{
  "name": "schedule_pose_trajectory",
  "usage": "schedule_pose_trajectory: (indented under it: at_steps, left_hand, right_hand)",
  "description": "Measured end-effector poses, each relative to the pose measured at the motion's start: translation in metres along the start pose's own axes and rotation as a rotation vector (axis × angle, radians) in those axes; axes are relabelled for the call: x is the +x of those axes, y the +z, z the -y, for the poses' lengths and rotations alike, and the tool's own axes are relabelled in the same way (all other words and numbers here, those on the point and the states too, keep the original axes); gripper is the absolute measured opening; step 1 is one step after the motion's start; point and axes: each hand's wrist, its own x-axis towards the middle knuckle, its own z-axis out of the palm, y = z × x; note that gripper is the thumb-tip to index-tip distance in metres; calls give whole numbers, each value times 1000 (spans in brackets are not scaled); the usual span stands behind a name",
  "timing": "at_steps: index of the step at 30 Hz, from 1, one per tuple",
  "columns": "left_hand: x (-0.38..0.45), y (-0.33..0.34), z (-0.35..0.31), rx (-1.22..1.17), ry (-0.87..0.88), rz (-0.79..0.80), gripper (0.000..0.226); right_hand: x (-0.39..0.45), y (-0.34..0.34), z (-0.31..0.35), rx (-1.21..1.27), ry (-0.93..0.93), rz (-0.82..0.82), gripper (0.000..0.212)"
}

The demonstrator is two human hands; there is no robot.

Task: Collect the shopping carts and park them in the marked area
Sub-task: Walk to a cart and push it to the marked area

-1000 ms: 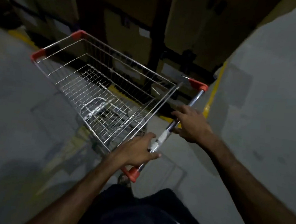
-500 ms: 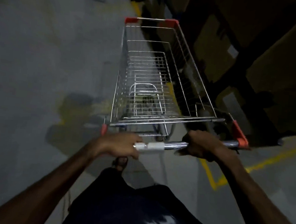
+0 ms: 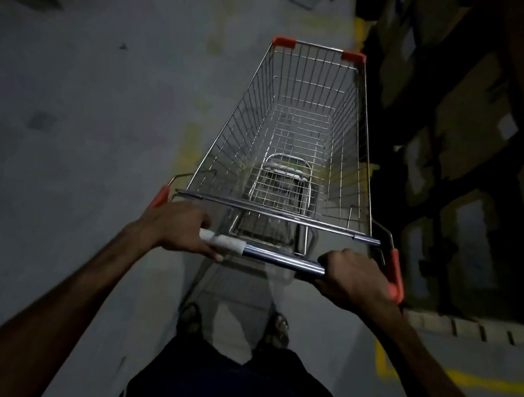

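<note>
Both hands grasp the cart (image 3: 294,144) handle (image 3: 280,259): left hand (image 3: 176,230), right hand (image 3: 353,282), fingers wrapped round; basket runs lengthwise straight ahead, shelves (image 3: 472,129) just right of cart

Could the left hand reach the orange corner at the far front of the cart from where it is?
Probably not. The left hand grips the handle bar, and the orange corner sits at the opposite end of the long cart. Nothing blocks it; it just looks too far.
</note>
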Motion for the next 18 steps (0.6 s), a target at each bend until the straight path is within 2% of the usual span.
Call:
schedule_pose_trajectory:
  at_steps: [7,10,18]
  left_hand:
    - [-100,61,33,-114,-199,5,92]
    - [-142,83,54,-199,-272,-10,81]
    - [-243,157,121,-415,-477,-102,96]
  right_hand:
    - [-10,12,67,-89,-152,21,49]
    - [-2,11,105,-118,-212,44,46]
    - [31,11,236,-286,-388,77,36]
